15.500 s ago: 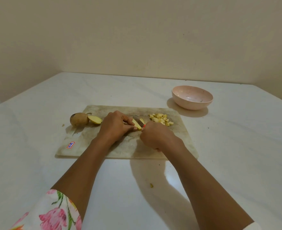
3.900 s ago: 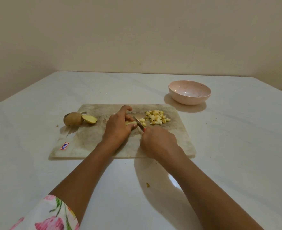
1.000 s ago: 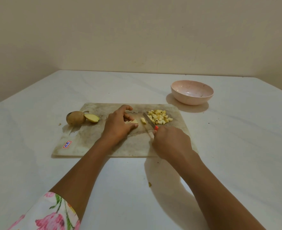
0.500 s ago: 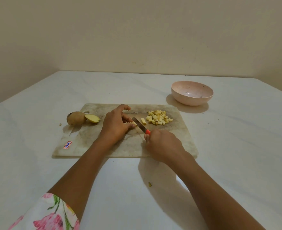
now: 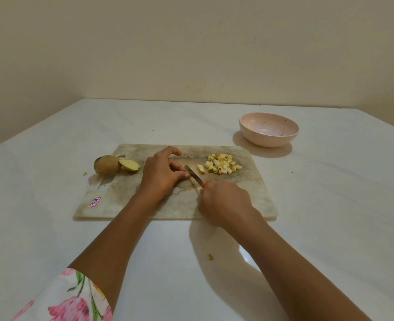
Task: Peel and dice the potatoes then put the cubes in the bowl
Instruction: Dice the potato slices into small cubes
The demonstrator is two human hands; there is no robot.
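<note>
Potato cubes [image 5: 222, 167] lie heaped on the far right part of the cutting board [image 5: 249, 195], with one longer piece [image 5: 201, 169] just left of the heap. The left hand [image 5: 162, 174] rests knuckles-up at mid-board, fingers curled, tips down beside the blade; whether they pin a piece I cannot tell. The right hand [image 5: 223, 202] is wrapped round the handle of the knife [image 5: 193, 176], only a bit of orange showing. The blade runs diagonally, its tip pointing away and left. A whole potato [image 5: 106, 164] sits at the board's far left corner, touching a cut half [image 5: 129, 164]. The bowl [image 5: 269, 129] stands upright on the surface [image 5: 330, 205] past the board's far right corner. Bare board shows at the near right, with open surface beyond it.
</note>
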